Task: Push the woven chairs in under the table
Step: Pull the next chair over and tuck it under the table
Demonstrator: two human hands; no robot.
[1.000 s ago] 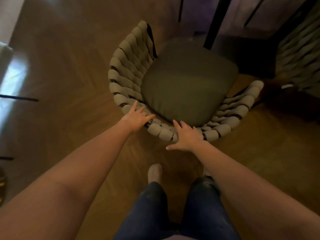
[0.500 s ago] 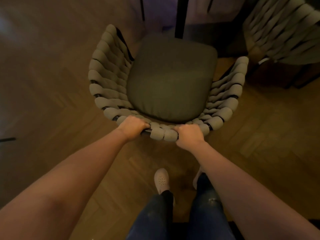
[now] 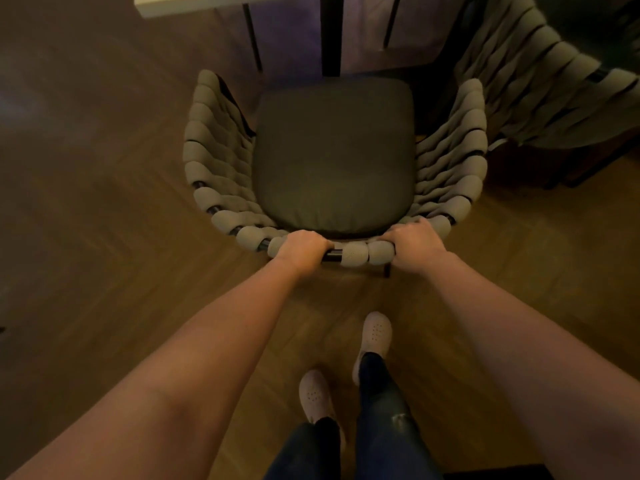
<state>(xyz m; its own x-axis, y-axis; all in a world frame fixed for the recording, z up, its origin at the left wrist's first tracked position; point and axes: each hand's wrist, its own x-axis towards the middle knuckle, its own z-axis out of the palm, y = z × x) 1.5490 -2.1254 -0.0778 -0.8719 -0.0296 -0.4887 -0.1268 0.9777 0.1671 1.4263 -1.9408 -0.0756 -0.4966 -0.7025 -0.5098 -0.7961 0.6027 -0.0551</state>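
A: Why hold it there?
B: The left hand and right hand each clamp the near back rail of the woven chair, apart, either side of centre, likely so it pushes straight.
A: And the chair?
B: Padded grey straps, dark cushion, far edge by a dark leg of what seems the table.

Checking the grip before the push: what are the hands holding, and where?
The left hand and right hand both grip the woven chair by its top back rail.
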